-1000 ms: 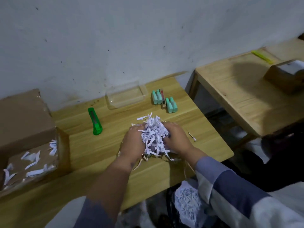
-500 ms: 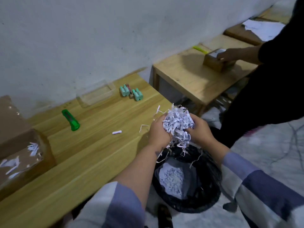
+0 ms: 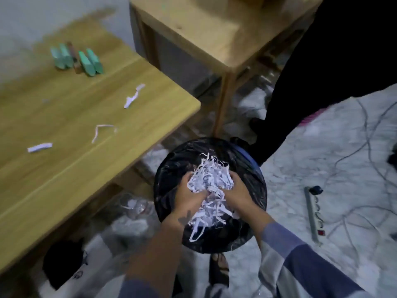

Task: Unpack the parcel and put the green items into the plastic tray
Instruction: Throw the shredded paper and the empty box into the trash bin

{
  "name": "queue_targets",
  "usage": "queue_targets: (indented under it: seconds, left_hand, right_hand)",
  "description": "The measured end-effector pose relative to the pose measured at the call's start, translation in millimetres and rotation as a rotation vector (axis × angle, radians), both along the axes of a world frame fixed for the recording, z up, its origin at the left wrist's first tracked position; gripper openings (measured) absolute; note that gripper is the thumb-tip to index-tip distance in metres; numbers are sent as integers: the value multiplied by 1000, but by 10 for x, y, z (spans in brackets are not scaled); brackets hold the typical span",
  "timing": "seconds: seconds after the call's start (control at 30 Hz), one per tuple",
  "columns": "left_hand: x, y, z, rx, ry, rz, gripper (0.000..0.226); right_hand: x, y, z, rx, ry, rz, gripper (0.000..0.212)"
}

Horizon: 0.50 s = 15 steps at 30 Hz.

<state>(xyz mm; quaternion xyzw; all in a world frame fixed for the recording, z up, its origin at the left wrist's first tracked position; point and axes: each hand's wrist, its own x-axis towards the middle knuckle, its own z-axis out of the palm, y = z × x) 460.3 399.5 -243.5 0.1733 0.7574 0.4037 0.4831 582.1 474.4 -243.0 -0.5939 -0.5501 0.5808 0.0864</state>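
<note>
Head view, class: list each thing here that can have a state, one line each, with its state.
Shredded paper wad: gripped between both hands, above the bin.
Left hand: curled round the wad.
Right hand: curled round the wad.
Bin: lined with a black bag, open.
Green items: lying on the table.
Paper strips: loose on the table.
Power strip: on the floor.

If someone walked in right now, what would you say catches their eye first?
Most likely the white shredded paper, bunched between the left hand and right hand directly over the black-lined bin on the floor. After that, the green items lying in a row at the far side of the wooden table, with stray paper strips nearer.
</note>
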Motion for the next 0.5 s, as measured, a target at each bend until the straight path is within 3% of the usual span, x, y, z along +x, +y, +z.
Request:
queue_targets:
  seconds: [0.1,0.27,0.5]
  left_hand:
    - [41,-8,-610,-18,-51,-34,74]
    - [149,-43,-1193,-153,22,-92,80]
    - [168,-40,-1088,-271,100,-234,58]
  right_hand:
    - [24,93,-687,-142,10,-33,78]
    - [76,124,-1412,-237,-145,-34,59]
    - [119,161,-1347,-129,-331,276,44]
